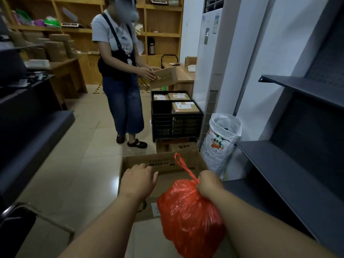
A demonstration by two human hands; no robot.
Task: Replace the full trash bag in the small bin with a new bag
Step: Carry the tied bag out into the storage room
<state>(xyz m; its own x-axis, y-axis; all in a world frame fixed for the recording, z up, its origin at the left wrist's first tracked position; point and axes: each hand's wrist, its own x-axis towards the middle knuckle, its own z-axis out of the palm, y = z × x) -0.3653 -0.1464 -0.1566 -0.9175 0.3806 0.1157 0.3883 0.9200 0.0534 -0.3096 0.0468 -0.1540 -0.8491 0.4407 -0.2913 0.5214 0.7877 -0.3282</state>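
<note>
Red trash bag [189,218], full and gathered at the neck, is gripped by the right hand [208,183], whose fingers are curled round the twisted top; one handle loop [179,162] is seen rising free above the fist. The bag is held in the air over the near right corner of an open cardboard box [165,164] set on the tiled floor [89,146]. The left hand [138,178] is extended, fingers relaxed and spread, holding nothing, over the near left part of the same box. Beyond the far edge of the box, smaller cartons [183,147] are stacked under a black plastic crate [176,116] in which parcels are stored. A white woven sack [221,140], open at the top, is stood just beside the crate, against a white floor-standing unit [208,71]. Dark metal shelving [297,146] is placed along the right wall. A second person [119,67] is stood on the floor left of the crate, with a cardboard carton [163,77] held in both hands. Wooden shelves [74,15] are fitted across the far wall.
</note>
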